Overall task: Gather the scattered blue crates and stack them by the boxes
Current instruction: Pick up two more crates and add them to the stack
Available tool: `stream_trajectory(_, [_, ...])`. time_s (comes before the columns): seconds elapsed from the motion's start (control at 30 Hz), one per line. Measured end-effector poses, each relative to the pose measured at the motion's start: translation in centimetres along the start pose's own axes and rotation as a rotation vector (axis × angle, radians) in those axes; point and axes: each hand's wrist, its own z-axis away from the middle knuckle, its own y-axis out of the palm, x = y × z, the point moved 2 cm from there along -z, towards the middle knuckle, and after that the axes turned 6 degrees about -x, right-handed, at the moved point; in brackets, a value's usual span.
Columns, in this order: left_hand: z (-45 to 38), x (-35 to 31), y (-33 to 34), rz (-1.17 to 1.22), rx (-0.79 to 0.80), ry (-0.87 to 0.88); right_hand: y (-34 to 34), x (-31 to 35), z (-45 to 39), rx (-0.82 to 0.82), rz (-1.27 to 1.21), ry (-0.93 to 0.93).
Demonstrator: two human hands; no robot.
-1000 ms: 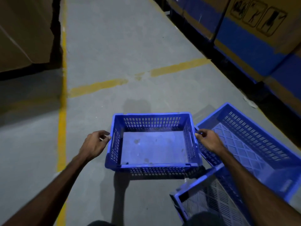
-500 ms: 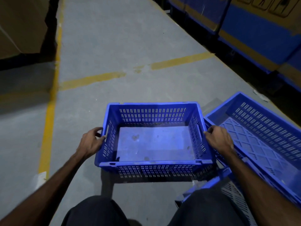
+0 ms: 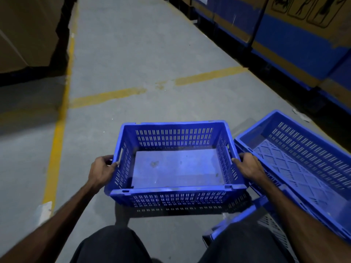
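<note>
Dim warehouse aisle, grey concrete floor (image 3: 133, 54) with worn yellow lines (image 3: 108, 96) running along the left edge and across the middle.

Blue crate (image 3: 176, 166) at centre, open side up, slotted walls, flat solid bottom with a few smudges. It casts a shadow on the floor just under its near wall; whether it sits on the floor or is slightly lifted cannot be told.

Left hand (image 3: 101, 171) grips the crate's left wall near the handle slot, fingers curled round the outside, thumb at the rim. Right hand (image 3: 248, 167) grips the right wall the same way, fingers wrapped over the rim. Both forearms reach in from the bottom corners.

Second crate (image 3: 303, 160) lies just right of the held one, tilted, its near corner touching or almost touching the held crate's right wall under the right hand. It is longer, with slotted walls and a latticed bottom. Third crate (image 3: 269, 224) shows partly below it at lower right, mostly hidden by the right arm and the person's dark trousers (image 3: 117, 245).

Cardboard boxes with blue bands (image 3: 296, 35) line the right side of the aisle, well apart from the crates; printed handling symbols on the top one. Plain brown boxes (image 3: 24, 31) stand at far left. A pale scrap (image 3: 44, 211) lies on the yellow line at lower left.
</note>
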Motion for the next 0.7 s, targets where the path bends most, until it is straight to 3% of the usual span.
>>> stream_trajectory(0.23, [-0.2,0.6,-3.8,0.111,-0.065,-0.056,-0.6,3.9,-0.2,-0.078,-0.041,-0.134])
stream_trajectory(0.37, [1.0,-2.0,-8.2,0.133,-0.106,-0.079,-3.8,6.5,1.2,-0.072,-0.082,-0.118])
stream_trajectory(0.7, [9.0,-17.4,-31.7,0.206,-0.183,-0.161,-26.7,21.8,7.8,-0.093,-0.159,-0.176])
